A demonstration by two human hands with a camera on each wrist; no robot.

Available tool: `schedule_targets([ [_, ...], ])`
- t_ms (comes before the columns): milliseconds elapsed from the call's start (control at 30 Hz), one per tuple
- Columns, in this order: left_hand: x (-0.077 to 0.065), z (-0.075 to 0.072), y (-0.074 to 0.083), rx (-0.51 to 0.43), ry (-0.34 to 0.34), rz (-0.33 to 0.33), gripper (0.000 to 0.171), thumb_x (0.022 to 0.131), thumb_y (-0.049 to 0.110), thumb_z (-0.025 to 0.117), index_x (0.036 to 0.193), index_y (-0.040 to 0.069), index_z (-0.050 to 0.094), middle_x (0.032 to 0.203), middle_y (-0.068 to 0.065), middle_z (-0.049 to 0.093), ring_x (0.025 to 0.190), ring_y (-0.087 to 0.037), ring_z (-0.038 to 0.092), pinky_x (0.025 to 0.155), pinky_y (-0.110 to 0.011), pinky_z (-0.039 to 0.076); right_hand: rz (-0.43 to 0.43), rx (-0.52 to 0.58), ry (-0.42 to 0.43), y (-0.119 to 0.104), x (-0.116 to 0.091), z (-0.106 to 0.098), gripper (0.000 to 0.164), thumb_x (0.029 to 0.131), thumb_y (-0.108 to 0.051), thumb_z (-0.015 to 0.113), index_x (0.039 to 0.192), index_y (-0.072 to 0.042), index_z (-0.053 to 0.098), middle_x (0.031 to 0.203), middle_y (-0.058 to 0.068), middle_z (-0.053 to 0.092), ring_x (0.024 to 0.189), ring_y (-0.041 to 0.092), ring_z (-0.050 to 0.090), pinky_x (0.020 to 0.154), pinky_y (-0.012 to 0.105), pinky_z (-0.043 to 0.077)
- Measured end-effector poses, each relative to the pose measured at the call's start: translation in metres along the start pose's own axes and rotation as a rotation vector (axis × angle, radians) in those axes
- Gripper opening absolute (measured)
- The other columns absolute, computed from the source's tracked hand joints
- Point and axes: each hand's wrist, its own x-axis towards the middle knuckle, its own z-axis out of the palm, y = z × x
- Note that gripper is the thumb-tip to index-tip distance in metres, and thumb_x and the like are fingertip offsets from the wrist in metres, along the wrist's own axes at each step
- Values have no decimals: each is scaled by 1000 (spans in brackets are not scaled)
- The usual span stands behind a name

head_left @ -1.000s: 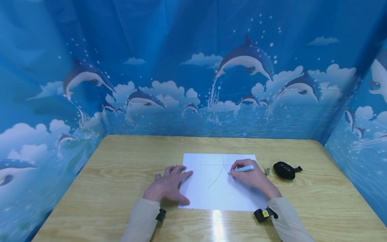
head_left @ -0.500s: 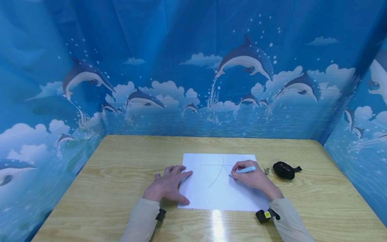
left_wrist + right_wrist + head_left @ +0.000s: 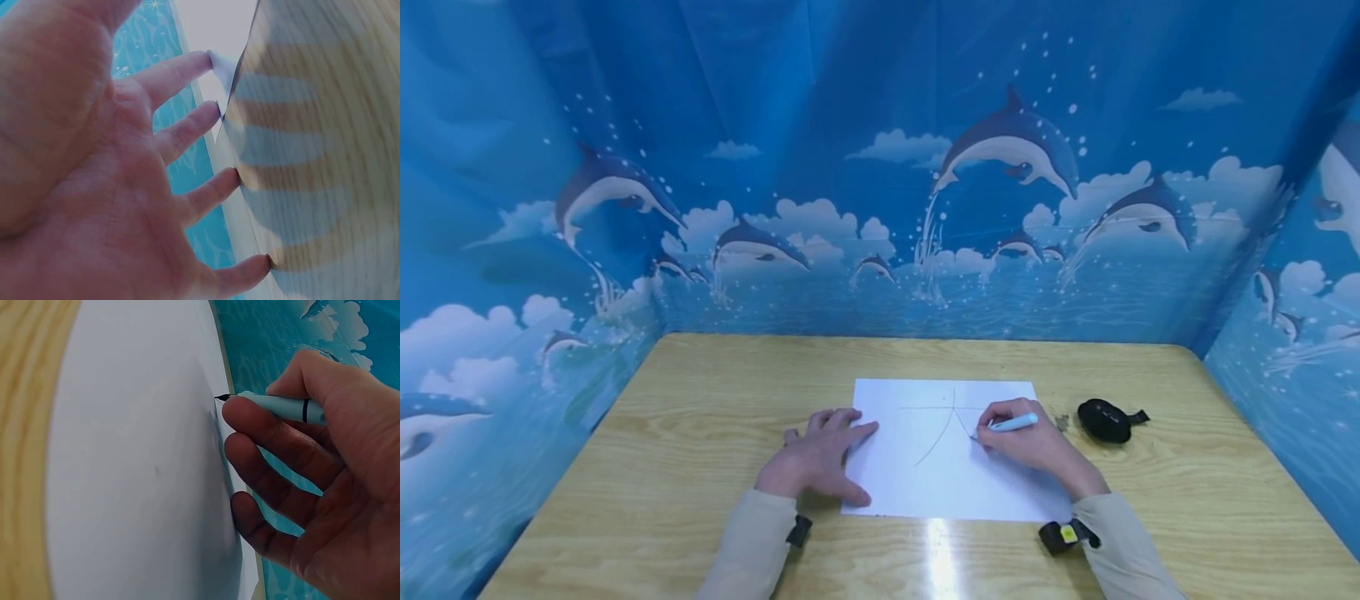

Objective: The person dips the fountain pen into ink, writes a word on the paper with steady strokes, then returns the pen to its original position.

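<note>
A white sheet of paper (image 3: 910, 492) lies on the wooden table, bearing thin dark lines: a horizontal stroke, a short vertical one and two slanting ones below. My right hand (image 3: 1026, 437) pinches a light blue fountain pen (image 3: 1015, 422), its dark nib (image 3: 223, 397) at the paper, by the lower end of the right slanting stroke. Spread at the sheet's left edge is my left hand (image 3: 820, 462). Its thumb and index fingertip (image 3: 203, 60) rest on the paper, while the ring and little fingertips (image 3: 259, 265) touch the bare wood.
A small black pouch (image 3: 1103, 421) with a short strap lies on the table (image 3: 722, 400), right of the paper. A blue dolphin-print curtain (image 3: 820, 167) hangs behind and along both sides. Black camera straps sit on both wrists.
The right hand and pen have moved slightly right and toward the person, and the right slanting stroke has grown longer. The left hand stays in place.
</note>
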Motion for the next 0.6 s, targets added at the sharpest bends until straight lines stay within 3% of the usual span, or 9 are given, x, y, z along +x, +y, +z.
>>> schedule_targets([
  [400,0,-1,0,4,2,6,100,70,55,89,156,32,44,166,-1,32,153,-40,23,111,-82,25,-37,-19,-13,2,-5,-3,6,84,-17,71,84,-13,75,68,-6,68,61,11,52,55,20,39],
  [600,0,-1,-1,5,2,8,100,69,55,90,155,33,44,166,-2,32,153,-40,24,110,-82,24,-48,3,-49,2,-8,-5,5,85,-15,72,82,-12,74,65,-5,67,51,6,41,52,19,34],
])
